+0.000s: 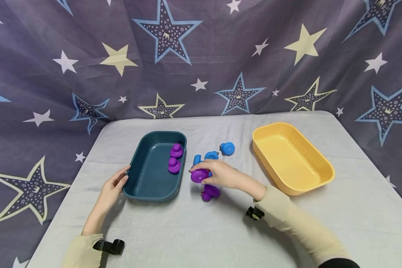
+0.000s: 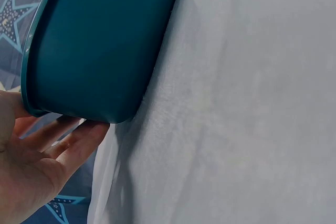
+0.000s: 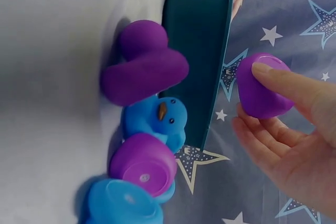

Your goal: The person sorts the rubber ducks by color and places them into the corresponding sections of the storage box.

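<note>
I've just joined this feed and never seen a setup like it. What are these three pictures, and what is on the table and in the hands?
No machine here: a person works with bare hands, wearing three cameras. The head view looks down at a grey table. Each wrist view looks along that hand.

On the table: a teal tray with two purple ducks inside, an empty yellow tray, and loose blue ducks between them.

The left hand touches the teal tray's near edge. The right hand pinches a purple duck; another purple one lies beside it.

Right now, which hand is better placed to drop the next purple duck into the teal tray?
Right. The right hand already pinches a purple duck beside the teal tray; the left hand only touches its rim.
</note>
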Motion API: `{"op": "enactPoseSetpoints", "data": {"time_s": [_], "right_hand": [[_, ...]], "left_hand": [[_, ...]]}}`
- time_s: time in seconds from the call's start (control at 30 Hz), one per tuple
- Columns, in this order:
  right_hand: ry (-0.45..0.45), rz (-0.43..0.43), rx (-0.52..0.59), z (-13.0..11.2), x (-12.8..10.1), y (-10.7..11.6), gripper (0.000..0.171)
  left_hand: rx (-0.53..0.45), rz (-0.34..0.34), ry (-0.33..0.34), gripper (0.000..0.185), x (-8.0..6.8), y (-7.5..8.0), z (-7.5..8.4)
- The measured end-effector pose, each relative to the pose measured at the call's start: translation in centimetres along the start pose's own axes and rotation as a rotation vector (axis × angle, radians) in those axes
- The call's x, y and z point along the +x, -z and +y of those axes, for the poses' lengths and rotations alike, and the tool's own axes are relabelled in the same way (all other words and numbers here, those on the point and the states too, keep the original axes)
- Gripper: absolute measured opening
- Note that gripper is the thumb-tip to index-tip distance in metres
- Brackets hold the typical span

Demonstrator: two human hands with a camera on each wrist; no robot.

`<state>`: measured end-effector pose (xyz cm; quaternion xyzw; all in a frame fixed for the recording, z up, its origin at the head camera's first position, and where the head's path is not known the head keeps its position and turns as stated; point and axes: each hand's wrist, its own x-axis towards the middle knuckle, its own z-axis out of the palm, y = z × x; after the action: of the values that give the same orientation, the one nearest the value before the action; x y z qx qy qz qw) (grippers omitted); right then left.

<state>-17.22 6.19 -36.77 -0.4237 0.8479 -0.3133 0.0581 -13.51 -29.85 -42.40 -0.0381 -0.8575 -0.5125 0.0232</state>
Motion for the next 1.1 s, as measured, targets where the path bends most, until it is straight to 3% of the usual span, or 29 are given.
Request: {"op": "enactPoseSetpoints", "data": {"time_s": [0.27,0.7,1.1], "right_hand": [[0.054,0.01,0.028,-0.6,1.1,-0.2,0.042],[0.061,-0.02,0.0,-1.5,3.2,-0.9,0.041],[0.053,-0.051,0.046,-2.1,4.9,-1.6,0.039]], "left_hand": [[0.001,0.007,-0.003,0.045,-0.1,-0.1,0.0],[0.016,0.008,0.001,0.046,-0.1,-0.1,-0.1],[0.012,0.007,-0.004,0.046,0.0,-0.1,-0.2]]}}
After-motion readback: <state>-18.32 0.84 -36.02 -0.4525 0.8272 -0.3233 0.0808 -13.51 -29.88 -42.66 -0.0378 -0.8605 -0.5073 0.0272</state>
